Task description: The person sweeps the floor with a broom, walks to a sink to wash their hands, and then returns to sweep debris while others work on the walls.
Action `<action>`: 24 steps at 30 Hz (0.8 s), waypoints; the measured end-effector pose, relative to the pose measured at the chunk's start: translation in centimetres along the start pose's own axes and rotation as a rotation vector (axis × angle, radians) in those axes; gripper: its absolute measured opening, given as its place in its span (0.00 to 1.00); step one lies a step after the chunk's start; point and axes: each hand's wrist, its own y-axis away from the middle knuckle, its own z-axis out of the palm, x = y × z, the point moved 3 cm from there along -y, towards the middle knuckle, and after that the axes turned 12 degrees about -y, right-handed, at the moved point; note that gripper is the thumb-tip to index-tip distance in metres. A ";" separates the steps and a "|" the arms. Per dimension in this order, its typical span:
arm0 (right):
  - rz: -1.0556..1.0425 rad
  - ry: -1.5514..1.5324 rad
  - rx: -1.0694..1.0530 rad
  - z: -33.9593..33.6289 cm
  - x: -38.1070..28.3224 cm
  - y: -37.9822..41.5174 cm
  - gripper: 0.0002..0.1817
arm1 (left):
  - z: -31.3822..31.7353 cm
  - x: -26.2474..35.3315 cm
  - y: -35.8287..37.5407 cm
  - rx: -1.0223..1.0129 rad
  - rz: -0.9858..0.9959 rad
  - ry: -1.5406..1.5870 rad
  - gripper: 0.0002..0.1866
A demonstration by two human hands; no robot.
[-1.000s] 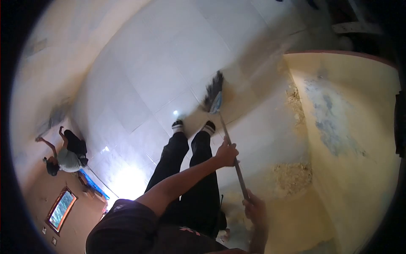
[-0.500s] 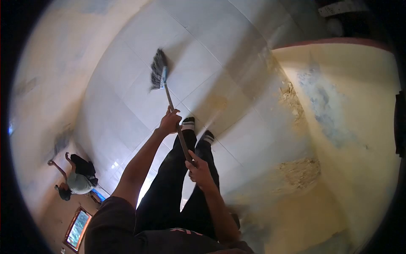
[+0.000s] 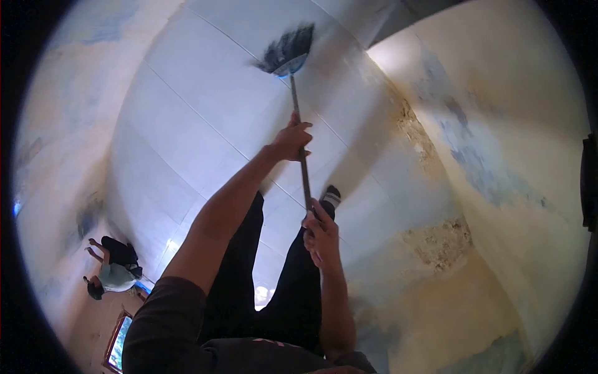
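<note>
A broom (image 3: 288, 55) with dark, fanned-out bristles and a blue-edged head meets the pale tiled floor ahead of my feet. Its long thin handle (image 3: 304, 176) runs back toward my body. My left hand (image 3: 291, 138) is wrapped round the upper-middle of the handle, nearer the bristles. Close to the handle's end, my right hand (image 3: 322, 234) grips it in front of my leg. The bristles are smeared by motion. One striped sock (image 3: 332, 197) shows beyond my right hand; my other foot is hidden behind my left forearm.
Crumbled plaster debris (image 3: 443, 243) lies along the foot of the stained yellowish wall (image 3: 492, 149) at right. At far left another person (image 3: 117, 272) stands by the left wall, arms raised toward it. A framed window (image 3: 117, 343) is at lower left.
The broom head has swung right and away from me, its bristles spreading wider. Both hands have shifted right with the handle. My feet and the view have moved; the other person's arms have shifted.
</note>
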 end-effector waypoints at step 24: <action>-0.057 0.175 0.442 -27.8 -14.4 20.1 0.26 | 15.5 40.3 -13.8 -0.389 0.421 -0.025 0.15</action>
